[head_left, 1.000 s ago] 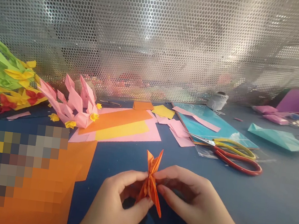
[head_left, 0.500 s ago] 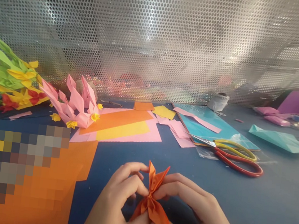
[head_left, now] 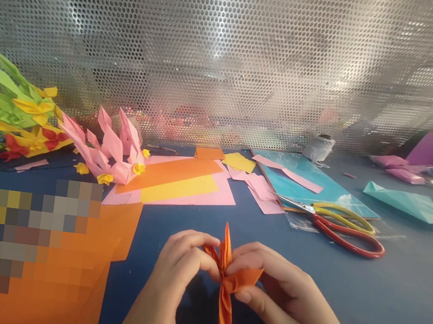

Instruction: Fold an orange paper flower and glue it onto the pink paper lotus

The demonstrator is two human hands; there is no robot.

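An orange folded-paper flower (head_left: 227, 281) with pointed petals is held between my two hands above the blue table. My left hand (head_left: 178, 283) grips it from the left, index finger near its centre and thumb at the lower petal. On the other side, my right hand (head_left: 282, 296) pinches the right petal between thumb and fingers. One petal points straight up, one down, one to the right; another shows partly behind my left fingers. Scissors (head_left: 335, 226) with one red and one yellow handle lie beyond my right hand.
Orange sheets (head_left: 67, 280) lie at left, partly under a blurred patch. Pink paper (head_left: 221, 191) with orange and yellow strips lies behind. Pink (head_left: 110, 154) and green-yellow (head_left: 18, 101) paper models stand at back left. A blue pack (head_left: 293, 179), thread spool (head_left: 320, 147) and perforated metal wall (head_left: 230, 53) are behind.
The paper flower has turned in my hands, with one petal now upright and another pointing right. My right thumb has moved up onto the right petal; my left thumb has shifted right and down.
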